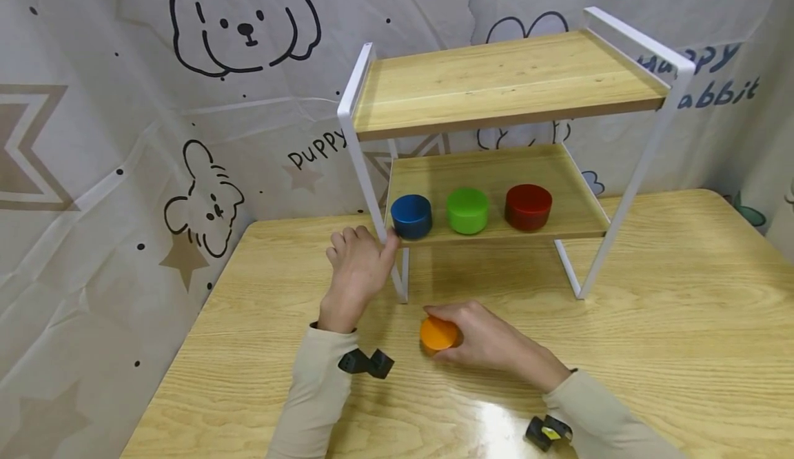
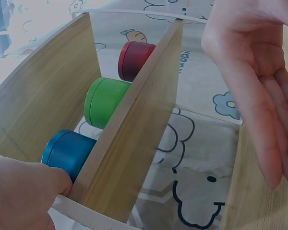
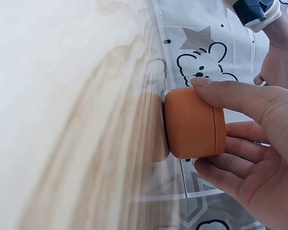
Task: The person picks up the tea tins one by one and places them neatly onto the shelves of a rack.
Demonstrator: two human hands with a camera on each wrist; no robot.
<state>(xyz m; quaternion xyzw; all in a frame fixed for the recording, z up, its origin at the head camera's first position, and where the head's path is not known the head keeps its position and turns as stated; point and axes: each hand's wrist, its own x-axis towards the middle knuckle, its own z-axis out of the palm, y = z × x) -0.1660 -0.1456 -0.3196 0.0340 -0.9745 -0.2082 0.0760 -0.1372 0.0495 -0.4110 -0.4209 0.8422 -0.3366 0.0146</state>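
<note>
My right hand [image 1: 486, 338] holds a small orange round lidded tin [image 1: 438, 333] between thumb and fingers, its base on the table. The right wrist view shows the same orange tin [image 3: 192, 123] with thumb on one side and fingers on the other. At the left post of a two-tier shelf rack [image 1: 509, 80], my left hand [image 1: 362, 269] grips the white frame, thumb on the lower shelf's corner. Close to that thumb sits a blue tin [image 1: 411, 218]. A green tin [image 1: 468, 211] and a red tin [image 1: 528, 208] stand to its right on the same lower shelf.
The rack stands on a wooden table [image 1: 248, 376], its white legs [image 1: 595, 259] behind the orange tin. A patterned cloth [image 1: 93, 135] hangs at the back and left. Black wrist devices [image 1: 366, 362] sit on both forearms.
</note>
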